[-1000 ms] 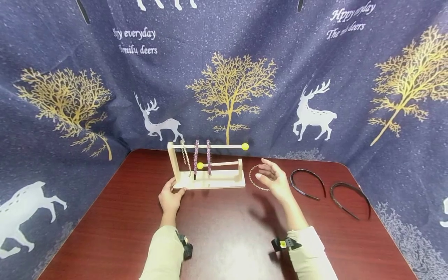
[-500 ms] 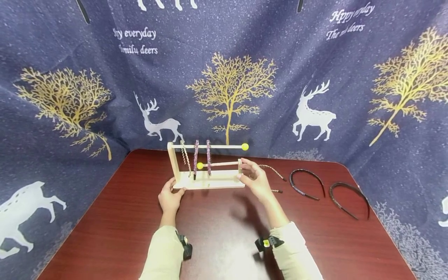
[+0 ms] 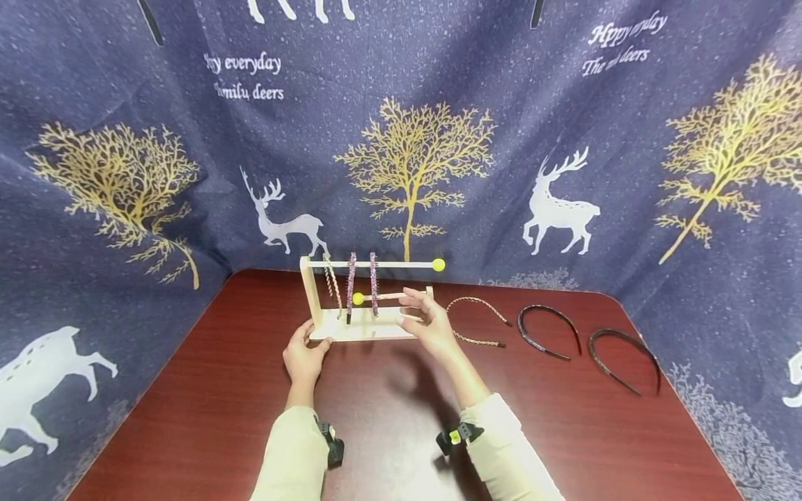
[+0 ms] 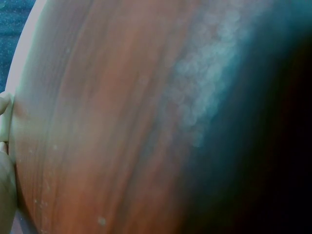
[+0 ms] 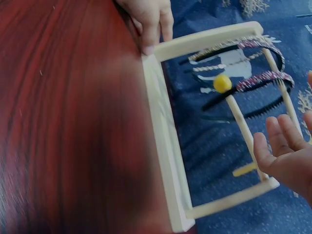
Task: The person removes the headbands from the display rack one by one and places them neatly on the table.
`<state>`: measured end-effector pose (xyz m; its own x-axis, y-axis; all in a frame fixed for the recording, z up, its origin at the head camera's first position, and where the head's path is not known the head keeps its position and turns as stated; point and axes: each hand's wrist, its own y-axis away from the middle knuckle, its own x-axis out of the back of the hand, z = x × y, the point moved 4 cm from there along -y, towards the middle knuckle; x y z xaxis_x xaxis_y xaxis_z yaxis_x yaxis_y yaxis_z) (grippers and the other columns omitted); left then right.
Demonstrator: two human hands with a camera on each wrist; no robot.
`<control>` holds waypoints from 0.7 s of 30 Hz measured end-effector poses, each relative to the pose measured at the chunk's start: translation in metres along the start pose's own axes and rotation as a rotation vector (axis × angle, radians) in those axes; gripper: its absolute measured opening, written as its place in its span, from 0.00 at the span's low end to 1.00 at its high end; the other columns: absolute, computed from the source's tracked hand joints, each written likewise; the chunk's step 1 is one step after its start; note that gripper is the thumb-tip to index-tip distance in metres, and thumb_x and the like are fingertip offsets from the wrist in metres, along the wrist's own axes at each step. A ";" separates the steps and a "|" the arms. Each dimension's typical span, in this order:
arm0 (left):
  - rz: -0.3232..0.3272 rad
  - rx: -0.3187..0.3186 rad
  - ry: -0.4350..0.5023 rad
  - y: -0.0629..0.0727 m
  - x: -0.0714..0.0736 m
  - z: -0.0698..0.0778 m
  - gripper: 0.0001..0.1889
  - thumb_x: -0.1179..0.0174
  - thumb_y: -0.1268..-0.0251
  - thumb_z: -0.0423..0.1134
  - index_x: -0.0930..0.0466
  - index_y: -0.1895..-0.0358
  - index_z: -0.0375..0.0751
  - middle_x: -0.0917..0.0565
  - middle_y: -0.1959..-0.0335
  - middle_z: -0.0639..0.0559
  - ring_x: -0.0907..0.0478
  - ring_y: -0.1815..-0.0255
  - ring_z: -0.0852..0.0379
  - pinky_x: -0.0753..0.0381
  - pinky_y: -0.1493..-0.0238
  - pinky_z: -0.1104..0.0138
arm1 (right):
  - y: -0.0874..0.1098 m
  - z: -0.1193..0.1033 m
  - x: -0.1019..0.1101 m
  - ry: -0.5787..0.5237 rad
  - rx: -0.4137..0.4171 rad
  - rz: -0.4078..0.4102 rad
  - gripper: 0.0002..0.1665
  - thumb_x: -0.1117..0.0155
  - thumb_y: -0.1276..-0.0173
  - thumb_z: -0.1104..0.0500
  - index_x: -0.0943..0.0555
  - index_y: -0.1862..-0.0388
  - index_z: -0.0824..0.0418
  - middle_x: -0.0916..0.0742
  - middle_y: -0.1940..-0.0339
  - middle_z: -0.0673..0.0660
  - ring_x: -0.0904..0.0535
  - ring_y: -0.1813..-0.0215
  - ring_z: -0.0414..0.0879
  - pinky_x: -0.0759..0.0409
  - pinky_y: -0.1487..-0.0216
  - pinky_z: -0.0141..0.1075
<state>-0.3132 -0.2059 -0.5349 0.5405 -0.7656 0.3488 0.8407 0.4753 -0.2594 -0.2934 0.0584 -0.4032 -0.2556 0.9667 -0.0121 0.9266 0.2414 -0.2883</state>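
A pale wooden headband stand (image 3: pixel 370 328) with two yellow-tipped rods is on the table. My left hand (image 3: pixel 303 353) grips the left end of its base, thumb along the front edge. From the upper rod hang a braided headband (image 3: pixel 336 292) and two purple sparkly headbands (image 3: pixel 374 282), which have dark comb-like teeth in the right wrist view. My right hand (image 3: pixel 429 325) is before the right half of the stand, near the lower rod, fingers loosely extended and holding nothing. In the right wrist view that palm (image 5: pixel 297 168) is beside the rods. The left wrist view shows only part of the hand (image 4: pixel 6 187).
Right of the stand, a braided beige headband (image 3: pixel 473 300) lies on the dark red table (image 3: pixel 376 417). Farther right are two dark headbands, one nearer (image 3: pixel 528 336) and one close to the table's right edge (image 3: pixel 597 362). A blue printed cloth (image 3: pixel 401 56) hangs behind.
My right hand has moved left, from over the beige headband on the table to the front of the stand, uncovering that headband. The left hand has stayed on the base.
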 end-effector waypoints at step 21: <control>-0.001 -0.014 0.005 0.000 0.001 0.000 0.30 0.27 0.58 0.30 0.23 0.45 0.37 0.18 0.52 0.43 0.22 0.50 0.46 0.25 0.48 0.58 | -0.025 0.026 -0.040 0.025 0.062 -0.008 0.25 0.45 0.42 0.79 0.33 0.44 0.79 0.23 0.59 0.80 0.27 0.55 0.71 0.24 0.57 0.34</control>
<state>-0.3122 -0.2068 -0.5343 0.5393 -0.7686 0.3442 0.8408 0.4682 -0.2719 -0.3131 0.0110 -0.4205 -0.2555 0.9667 0.0147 0.9052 0.2446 -0.3475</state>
